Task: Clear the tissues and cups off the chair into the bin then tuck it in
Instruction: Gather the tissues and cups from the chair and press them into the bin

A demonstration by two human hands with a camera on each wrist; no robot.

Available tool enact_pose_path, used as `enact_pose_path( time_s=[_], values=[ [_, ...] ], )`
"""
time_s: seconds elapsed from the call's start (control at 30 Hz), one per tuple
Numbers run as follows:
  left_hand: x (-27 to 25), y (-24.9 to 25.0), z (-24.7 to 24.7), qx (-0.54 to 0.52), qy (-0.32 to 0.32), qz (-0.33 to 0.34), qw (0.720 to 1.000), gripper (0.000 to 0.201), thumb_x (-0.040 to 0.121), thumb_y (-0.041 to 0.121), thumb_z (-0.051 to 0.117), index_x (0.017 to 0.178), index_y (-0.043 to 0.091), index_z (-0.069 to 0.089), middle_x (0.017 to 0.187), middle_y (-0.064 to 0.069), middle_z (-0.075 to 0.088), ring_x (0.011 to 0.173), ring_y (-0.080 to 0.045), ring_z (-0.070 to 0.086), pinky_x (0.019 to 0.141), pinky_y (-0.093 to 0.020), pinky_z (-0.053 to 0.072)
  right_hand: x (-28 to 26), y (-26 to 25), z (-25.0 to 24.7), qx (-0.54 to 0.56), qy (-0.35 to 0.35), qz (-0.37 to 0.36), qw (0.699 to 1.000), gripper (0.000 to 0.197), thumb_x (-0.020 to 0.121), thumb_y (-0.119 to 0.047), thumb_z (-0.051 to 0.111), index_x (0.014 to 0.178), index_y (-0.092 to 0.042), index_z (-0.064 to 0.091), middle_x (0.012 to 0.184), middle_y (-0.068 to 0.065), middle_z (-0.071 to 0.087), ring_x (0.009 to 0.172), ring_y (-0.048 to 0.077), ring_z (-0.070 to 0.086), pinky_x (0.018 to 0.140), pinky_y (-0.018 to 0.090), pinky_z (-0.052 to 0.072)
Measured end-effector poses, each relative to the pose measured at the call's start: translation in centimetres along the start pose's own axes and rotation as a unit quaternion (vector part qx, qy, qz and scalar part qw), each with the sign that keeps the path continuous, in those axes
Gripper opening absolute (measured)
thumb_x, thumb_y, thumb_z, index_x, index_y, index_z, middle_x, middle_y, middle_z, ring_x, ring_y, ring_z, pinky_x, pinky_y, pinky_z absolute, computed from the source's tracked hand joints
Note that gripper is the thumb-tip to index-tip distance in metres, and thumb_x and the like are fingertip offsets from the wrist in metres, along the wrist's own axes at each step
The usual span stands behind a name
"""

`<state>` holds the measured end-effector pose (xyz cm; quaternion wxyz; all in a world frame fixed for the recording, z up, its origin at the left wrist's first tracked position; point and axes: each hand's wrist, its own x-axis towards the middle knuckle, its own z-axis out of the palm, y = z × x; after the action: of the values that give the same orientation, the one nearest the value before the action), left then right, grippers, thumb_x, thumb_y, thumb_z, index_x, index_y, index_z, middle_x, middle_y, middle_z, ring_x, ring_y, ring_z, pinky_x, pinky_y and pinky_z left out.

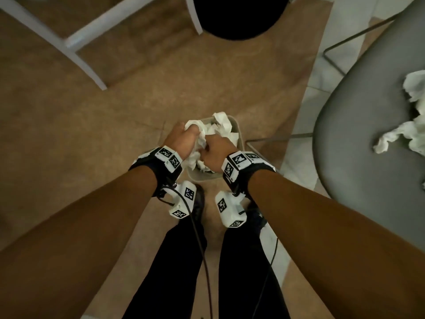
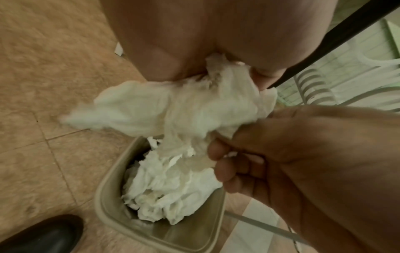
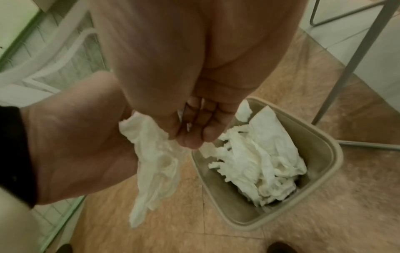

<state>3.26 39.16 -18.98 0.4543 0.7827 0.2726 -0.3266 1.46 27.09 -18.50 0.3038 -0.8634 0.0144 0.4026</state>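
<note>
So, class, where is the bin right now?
In the head view the bin stands on the floor below both hands, left of the chair.

1. Floor (image 1: 92, 125): tan/brown mottled tile w/ thin grout lines; paler whitish tile strip (image 1: 322, 72) on the right.
2. White furniture legs (image 1: 76, 42) upper left.
3. Round black object (image 1: 239, 14) at top centre.
4. Light dim, warm.

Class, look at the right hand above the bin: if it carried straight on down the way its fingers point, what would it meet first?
Probably the crumpled tissues heaped in the beige bin; the right hand points down just over its near edge, though depth is unclear.
</note>
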Motion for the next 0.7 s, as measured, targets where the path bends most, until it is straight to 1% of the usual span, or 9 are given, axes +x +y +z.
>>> enact_pose_path(
  time_s=[0.07, 0.13, 0.27, 0.33, 0.4, 0.5, 0.57, 0.63, 0.7],
  values=[
    [0.8, -1.7, 0.8, -0.003, -0.02, -0.013, 1.0, 0.028, 0.08, 0.035, 0.048, 0.101, 0.02, 0.058, 0.094, -0.001, 0.065, 0.09, -0.022, 0.063, 0.075, -0.034, 0.047, 1.4, 1.9, 2.1, -0.019, -0.012, 0.029, 0.999, 0.034, 0.097, -0.026, 0.051, 0.125, -0.008, 0.058, 0.119, 0.016, 0.065, 0.11, 0.035, 0.061, 0.081, 0.032, 0.045],
    [1.4, -2.9, 1.8, -0.017, -0.021, -0.021, 0.999, 0.014, 0.089, 0.017, 0.046, 0.103, 0.018, 0.049, 0.094, 0.002, 0.056, 0.088, -0.02, 0.055, 0.073, -0.031, 0.04, 2.3, 3.7, 3.2, -0.041, -0.016, 0.051, 0.998, 0.033, 0.097, -0.029, 0.05, 0.12, -0.008, 0.058, 0.12, 0.016, 0.064, 0.111, 0.036, 0.06, 0.078, 0.031, 0.043],
    [2.4, -5.1, 3.7, 0.031, -0.046, -0.016, 0.998, 0.065, 0.084, 0.018, 0.048, 0.144, 0.019, 0.025, 0.123, -0.009, 0.055, 0.103, -0.03, 0.057, 0.084, -0.034, 0.043, 3.2, 6.5, 3.7, -0.069, -0.045, 0.097, 0.992, 0.037, 0.099, -0.028, 0.048, 0.13, -0.009, 0.051, 0.131, 0.015, 0.058, 0.116, 0.035, 0.057, 0.082, 0.031, 0.042],
    [2.9, -5.8, 4.0, 0.068, -0.069, 0.026, 0.995, 0.076, 0.078, 0.02, 0.046, 0.151, 0.021, 0.025, 0.143, -0.005, 0.047, 0.12, -0.031, 0.054, 0.097, -0.038, 0.046, 3.4, 7.4, 3.5, -0.072, -0.047, 0.113, 0.99, 0.048, 0.098, -0.023, 0.048, 0.145, -0.014, 0.039, 0.142, 0.014, 0.051, 0.124, 0.035, 0.053, 0.091, 0.033, 0.044],
    [3.6, -6.6, 4.1, 0.07, -0.069, 0.07, 0.993, 0.075, 0.08, 0.014, 0.045, 0.152, 0.028, 0.029, 0.145, -0.002, 0.05, 0.124, -0.025, 0.054, 0.1, -0.036, 0.047, 3.3, 7.8, 3.0, -0.076, -0.033, 0.115, 0.99, 0.062, 0.099, -0.021, 0.047, 0.156, -0.021, 0.023, 0.152, 0.01, 0.043, 0.131, 0.033, 0.049, 0.1, 0.033, 0.043],
    [4.8, -7.6, 3.7, 0.113, 0.01, 0.136, 0.984, 0.056, 0.086, 0.009, 0.051, 0.139, 0.029, 0.049, 0.125, 0.001, 0.063, 0.108, -0.019, 0.062, 0.092, -0.029, 0.05, 3.7, 8.2, 2.6, -0.069, -0.017, 0.097, 0.993, 0.066, 0.098, -0.019, 0.047, 0.157, -0.029, 0.018, 0.15, 0.007, 0.046, 0.123, 0.032, 0.056, 0.098, 0.035, 0.049],
    [5.7, -8.2, 3.7, 0.142, 0.085, 0.185, 0.969, 0.047, 0.081, 0.001, 0.054, 0.125, 0.018, 0.059, 0.129, -0.005, 0.056, 0.114, -0.025, 0.056, 0.098, -0.036, 0.048, 4.5, 8.9, 2.8, -0.044, 0.001, 0.098, 0.994, 0.071, 0.094, -0.02, 0.05, 0.155, -0.037, 0.018, 0.15, 0.006, 0.046, 0.121, 0.029, 0.057, 0.094, 0.034, 0.052],
    [6.3, -8.6, 3.7, 0.171, 0.152, 0.174, 0.958, 0.053, 0.078, 0.002, 0.06, 0.129, 0.015, 0.051, 0.138, -0.011, 0.042, 0.122, -0.033, 0.048, 0.101, -0.047, 0.045, 5.1, 9.5, 3.3, -0.041, 0.04, 0.092, 0.994, 0.07, 0.093, -0.023, 0.051, 0.153, -0.04, 0.021, 0.147, 0.008, 0.047, 0.12, 0.029, 0.058, 0.087, 0.029, 0.049],
    [6.9, -9.2, 3.7, 0.161, 0.156, 0.099, 0.969, 0.07, 0.081, 0.007, 0.065, 0.144, 0.011, 0.033, 0.147, -0.015, 0.032, 0.123, -0.035, 0.046, 0.096, -0.046, 0.046, 5.6, 9.8, 3.7, -0.057, 0.076, 0.067, 0.993, 0.068, 0.092, -0.027, 0.053, 0.153, -0.035, 0.024, 0.147, 0.01, 0.042, 0.118, 0.031, 0.058, 0.084, 0.029, 0.044]
  ],
)
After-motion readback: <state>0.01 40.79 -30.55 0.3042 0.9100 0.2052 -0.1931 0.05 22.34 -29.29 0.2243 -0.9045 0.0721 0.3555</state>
